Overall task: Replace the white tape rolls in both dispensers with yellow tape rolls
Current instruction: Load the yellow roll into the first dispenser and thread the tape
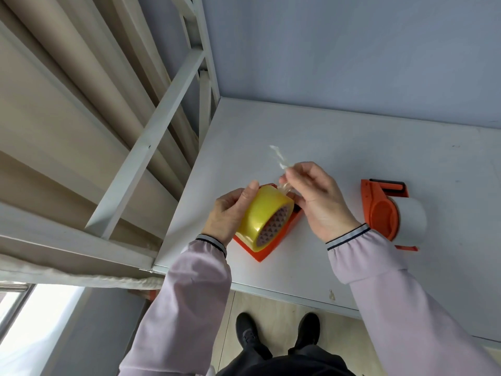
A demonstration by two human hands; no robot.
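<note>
A yellow tape roll point(264, 214) sits on an orange dispenser point(267, 249) near the table's left edge. My left hand point(230, 213) grips the roll from its left side, thumb over the top. My right hand point(315, 198) pinches the loose clear end of the tape point(279, 158), which is pulled up off the roll and crumpled. A second orange dispenser point(382, 213) lies to the right, and a white tape roll point(410, 222) is mounted in it.
The white table point(352, 142) stands against a pale blue wall. A white metal frame point(151, 137) runs along its left side. My shoes show on the wooden floor point(279, 308) below the table's front edge.
</note>
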